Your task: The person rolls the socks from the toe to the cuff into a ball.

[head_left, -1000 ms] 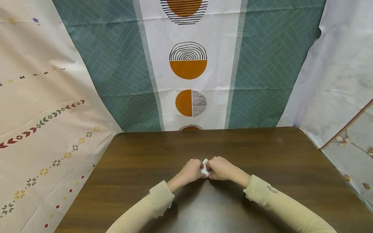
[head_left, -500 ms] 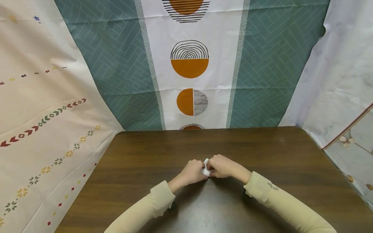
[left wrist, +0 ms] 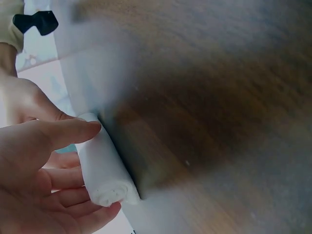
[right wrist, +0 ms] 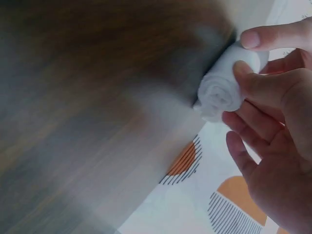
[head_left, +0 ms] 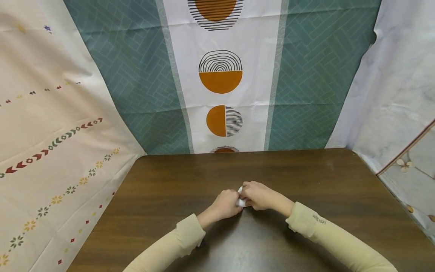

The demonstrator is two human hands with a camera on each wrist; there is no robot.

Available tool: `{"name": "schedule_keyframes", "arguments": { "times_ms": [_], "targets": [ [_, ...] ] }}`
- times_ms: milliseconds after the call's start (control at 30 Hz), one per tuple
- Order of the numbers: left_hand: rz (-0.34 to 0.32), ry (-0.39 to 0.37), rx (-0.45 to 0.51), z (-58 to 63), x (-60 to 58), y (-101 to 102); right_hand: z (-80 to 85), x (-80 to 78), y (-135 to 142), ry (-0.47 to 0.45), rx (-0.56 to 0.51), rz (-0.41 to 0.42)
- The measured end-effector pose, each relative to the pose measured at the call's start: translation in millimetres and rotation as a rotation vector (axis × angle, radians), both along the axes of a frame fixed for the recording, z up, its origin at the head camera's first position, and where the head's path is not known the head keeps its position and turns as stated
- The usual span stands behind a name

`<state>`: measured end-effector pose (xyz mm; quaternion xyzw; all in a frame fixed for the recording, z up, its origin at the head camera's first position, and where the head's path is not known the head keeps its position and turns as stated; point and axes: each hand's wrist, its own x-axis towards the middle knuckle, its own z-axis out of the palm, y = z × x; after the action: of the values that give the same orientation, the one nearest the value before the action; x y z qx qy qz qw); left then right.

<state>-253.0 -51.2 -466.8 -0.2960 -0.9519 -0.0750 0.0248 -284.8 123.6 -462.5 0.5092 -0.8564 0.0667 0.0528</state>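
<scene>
Both hands hold a small white cloth roll [head_left: 241, 203] between them at the middle of the table. In the left wrist view the roll [left wrist: 105, 163] looks like a compact cylinder, and its near end shows wound layers. My left hand [head_left: 224, 204] grips its left end, thumb on top and fingers underneath. On the other end is my right hand [head_left: 260, 196]. The right wrist view shows its thumb pressing the roll [right wrist: 224, 83] near the spiral end, with fingers curled beneath. Most of the roll is hidden by the hands in the head view.
The dark wooden table [head_left: 163, 181] extends around the hands. A patterned curtain [head_left: 224, 81] hangs behind its far edge. Printed cloth [head_left: 51, 132] hangs on the left, with a pale marbled sheet [head_left: 401, 87] on the right.
Less of the white cloth shows at the far side between the hands than before. The hands stay together in nearly the same spot, and the head view has shifted slightly.
</scene>
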Motion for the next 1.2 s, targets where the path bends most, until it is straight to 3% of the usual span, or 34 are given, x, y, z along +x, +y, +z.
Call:
{"name": "schedule_keyframes", "arguments": {
  "times_ms": [100,300,533,700,933,1200],
  "targets": [
    [-0.005,0.015,0.0,-0.4,2.2,1,-3.0,0.5,2,0.015,-0.008,0.014],
    [-0.016,0.028,-0.002,-2.0,3.6,1,-4.5,-1.1,3,-0.104,-0.023,-0.005],
    [-0.022,-0.016,0.009,-3.5,3.1,-4,-7.9,-2.9,0,-0.077,0.024,-0.026],
    [-0.035,-0.038,0.019,-4.9,5.0,-6,-10.5,-5.3,2,-0.11,-0.015,-0.016],
    [-0.041,0.018,0.001,-9.7,6.8,-5,-13.4,-8.2,4,-0.149,-0.081,0.002],
    [-0.046,0.027,-0.066,-7.7,7.6,1,-5.6,0.7,3,-0.136,-0.031,-0.016]
  ]
}}
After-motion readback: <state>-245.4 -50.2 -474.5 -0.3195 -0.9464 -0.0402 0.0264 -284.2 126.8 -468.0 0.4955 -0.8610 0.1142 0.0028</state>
